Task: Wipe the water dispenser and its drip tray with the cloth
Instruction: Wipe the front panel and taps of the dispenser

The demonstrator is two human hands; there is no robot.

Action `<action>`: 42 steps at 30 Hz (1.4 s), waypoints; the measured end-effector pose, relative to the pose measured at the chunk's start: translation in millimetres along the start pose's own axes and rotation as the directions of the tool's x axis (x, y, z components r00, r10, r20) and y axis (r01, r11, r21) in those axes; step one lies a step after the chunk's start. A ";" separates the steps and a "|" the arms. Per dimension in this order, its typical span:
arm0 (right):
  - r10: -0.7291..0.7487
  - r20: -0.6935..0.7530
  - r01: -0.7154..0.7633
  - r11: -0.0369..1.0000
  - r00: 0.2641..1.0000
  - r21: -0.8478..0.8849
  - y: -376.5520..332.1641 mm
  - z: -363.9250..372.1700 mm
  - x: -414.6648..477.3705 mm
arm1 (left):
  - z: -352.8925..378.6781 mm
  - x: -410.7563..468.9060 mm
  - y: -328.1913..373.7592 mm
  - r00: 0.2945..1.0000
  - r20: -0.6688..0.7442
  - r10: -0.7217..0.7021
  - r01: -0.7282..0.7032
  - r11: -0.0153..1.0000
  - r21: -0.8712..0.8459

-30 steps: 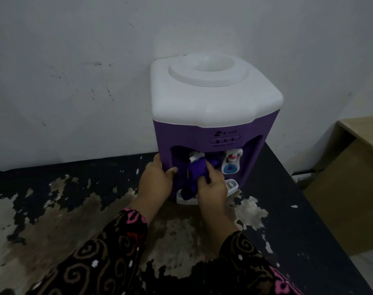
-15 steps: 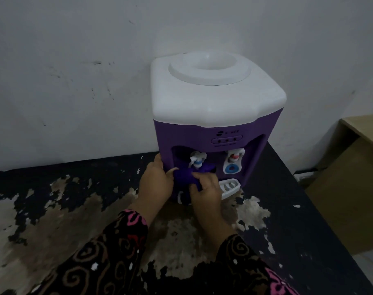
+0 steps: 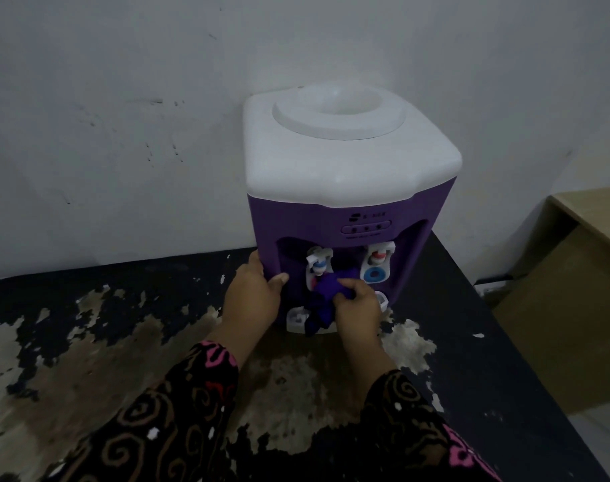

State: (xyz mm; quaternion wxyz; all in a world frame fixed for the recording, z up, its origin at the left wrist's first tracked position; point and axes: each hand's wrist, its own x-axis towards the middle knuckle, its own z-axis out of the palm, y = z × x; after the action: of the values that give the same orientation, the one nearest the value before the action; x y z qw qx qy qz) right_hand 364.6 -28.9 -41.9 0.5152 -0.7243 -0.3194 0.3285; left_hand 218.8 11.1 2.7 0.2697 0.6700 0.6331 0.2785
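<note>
A plain indoor corner, probably a home or a small office: a small purple and white water dispenser (image 3: 349,189) stands on a black tabletop (image 3: 505,342) whose coating has peeled in wide patches, pushed against a scuffed white wall (image 3: 122,116), with a light wooden desk (image 3: 589,217) at the right edge

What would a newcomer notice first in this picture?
First the dispenser, purple with a white top, standing against the wall at the back of the table. Then the hands at its front: the left hand grips the left edge, and the right hand presses a purple cloth below the blue tap. The black tabletop is badly peeled.
</note>
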 end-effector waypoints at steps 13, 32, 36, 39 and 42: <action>-0.213 -0.288 0.254 0.961 0.934 0.111 -23.6 -38.3 3.9 | 3.2 -0.9 1.3 1.000 -0.017 -0.019 0.019 1.000 0.003; -0.263 -0.132 0.271 0.962 0.956 0.044 -37.3 -4.1 -3.3 | 0.9 -0.6 3.3 0.999 0.000 -0.032 0.032 0.999 0.027; -0.338 -0.138 0.331 0.941 0.931 -0.075 -29.0 8.2 2.7 | 1.3 -0.7 3.6 0.999 0.012 -0.045 0.045 0.999 0.022; -0.174 -0.067 0.164 0.977 0.982 -0.136 -10.8 8.7 6.7 | 0.7 -1.1 3.4 0.998 0.024 -0.050 0.050 0.999 0.006; -0.123 0.012 0.123 0.979 0.992 -0.161 -5.5 6.1 8.0 | 0.4 -0.7 3.8 0.998 0.031 -0.053 0.054 0.999 -0.006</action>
State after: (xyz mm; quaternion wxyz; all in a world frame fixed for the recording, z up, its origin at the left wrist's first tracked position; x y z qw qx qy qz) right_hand 363.6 -17.7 -39.4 0.4739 -0.7421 -0.3897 0.2700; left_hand 221.7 10.1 5.1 0.2891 0.6561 0.6456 0.2631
